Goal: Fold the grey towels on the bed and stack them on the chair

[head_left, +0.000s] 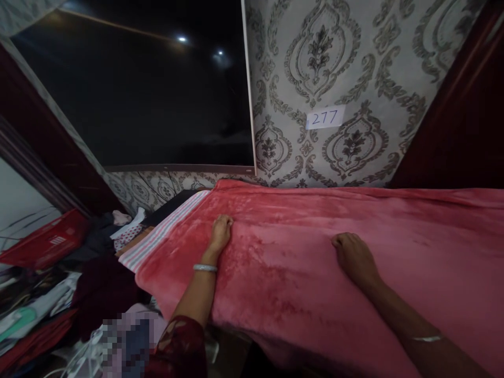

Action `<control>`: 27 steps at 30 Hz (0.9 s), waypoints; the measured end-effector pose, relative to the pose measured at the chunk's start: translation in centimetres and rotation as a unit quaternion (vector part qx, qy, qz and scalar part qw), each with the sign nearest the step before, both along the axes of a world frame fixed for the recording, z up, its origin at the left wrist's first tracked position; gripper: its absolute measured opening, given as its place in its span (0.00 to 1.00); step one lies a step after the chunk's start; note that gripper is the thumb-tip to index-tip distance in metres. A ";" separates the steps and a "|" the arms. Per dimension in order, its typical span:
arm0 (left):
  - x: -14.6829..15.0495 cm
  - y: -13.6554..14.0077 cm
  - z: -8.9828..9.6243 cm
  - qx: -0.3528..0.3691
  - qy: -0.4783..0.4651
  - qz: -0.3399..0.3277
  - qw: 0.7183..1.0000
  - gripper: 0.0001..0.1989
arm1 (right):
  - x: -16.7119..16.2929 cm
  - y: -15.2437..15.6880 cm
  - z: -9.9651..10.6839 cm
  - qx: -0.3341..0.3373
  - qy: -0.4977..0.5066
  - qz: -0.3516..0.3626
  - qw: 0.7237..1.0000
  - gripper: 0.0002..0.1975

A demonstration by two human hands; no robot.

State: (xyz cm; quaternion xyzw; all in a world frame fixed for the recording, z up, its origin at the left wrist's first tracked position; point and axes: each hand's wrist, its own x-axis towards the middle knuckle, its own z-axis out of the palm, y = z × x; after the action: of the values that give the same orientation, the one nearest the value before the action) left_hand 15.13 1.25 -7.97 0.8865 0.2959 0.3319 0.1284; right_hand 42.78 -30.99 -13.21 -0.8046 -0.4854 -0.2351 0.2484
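Observation:
A pink-red plush blanket lies spread over a long surface and hangs down over its front edge. My left hand is closed on the blanket's left part, its fingertips pinched against the pile. Farther right, my right hand rests on the blanket with its fingers curled in and pressed to the fabric. The undersides of the fingers on both hands are hidden. From under the blanket's left edge a striped cloth sticks out, white with pink and grey lines.
Behind the blanket a large dark television hangs on patterned wallpaper, beside a paper label reading 277. Heaped clothes and a red basket stand at left. A dark red wooden panel rises at right.

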 end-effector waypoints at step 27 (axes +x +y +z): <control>-0.4 -0.8 1.2 0.088 0.028 0.074 0.993 0.12 | -0.2 -1.3 0.7 0.047 -0.013 0.094 0.994 0.18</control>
State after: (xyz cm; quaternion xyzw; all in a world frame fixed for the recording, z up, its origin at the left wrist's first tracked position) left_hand 14.73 0.40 -6.76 0.8791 0.3335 0.3402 0.0162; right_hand 42.56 -32.26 -12.53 -0.7395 -0.5506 -0.2436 0.3011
